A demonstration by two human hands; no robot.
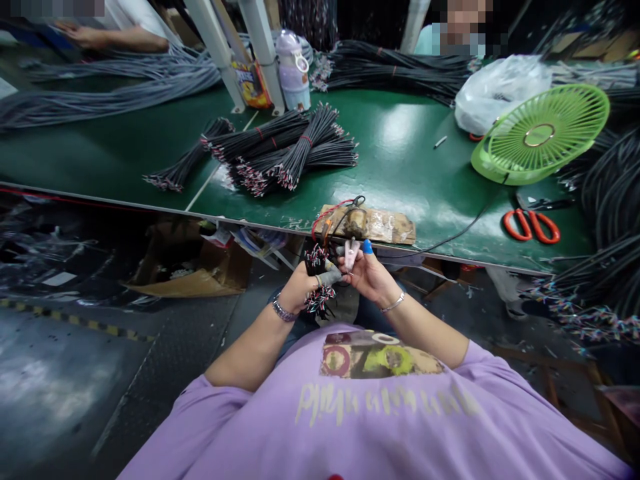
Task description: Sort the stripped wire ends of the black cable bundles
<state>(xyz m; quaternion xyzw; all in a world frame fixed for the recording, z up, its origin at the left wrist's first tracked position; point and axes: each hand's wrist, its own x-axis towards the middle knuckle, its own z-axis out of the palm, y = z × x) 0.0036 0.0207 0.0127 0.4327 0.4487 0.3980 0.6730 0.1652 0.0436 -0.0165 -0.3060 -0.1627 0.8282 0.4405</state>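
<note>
My left hand (303, 287) is wrapped round a bundle of short black cables (320, 301), whose stripped ends show red, white and other coloured wires. Grey coverings sit on some of its fingers. Close beside it, my right hand (371, 279) has its fingers curled in, with a blue cover on the thumb tip. A pale pink, clip-like piece (352, 255) is at its fingertips; whether the hand grips it or only touches it is unclear. Just beyond both hands, at the table edge, lies a wooden board (393, 225) with a brownish lump and red and black leads.
The green table (400, 143) carries tied black cable bundles (280, 147), a lilac bottle (293, 70), a green fan (540, 133), red-handled scissors (531, 225) and a plastic bag (500, 90). More cables (615, 213) hang at right. Two people are across the table. A cardboard box (190, 267) stands below left.
</note>
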